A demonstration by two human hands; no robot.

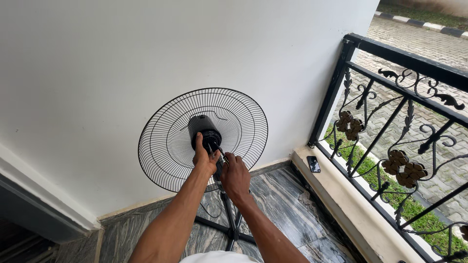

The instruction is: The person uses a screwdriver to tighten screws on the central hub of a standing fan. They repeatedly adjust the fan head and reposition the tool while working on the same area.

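Black wire, that rear fan guard, standing on its stand close against the white wall. Your left hand is curled around the dark motor hub at the guard's centre, fingers wrapped on it. Your right hand sits just below, closed around the neck under the motor; what its fingertips pinch you cannot tell. Off right, a dark phone lies on the ledge beside the iron railing.

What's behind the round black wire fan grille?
Behind the round black wire fan grille stands the plain white wall. In front of it, the left hand and right hand cover the black motor hub's lower part and the stand's top.
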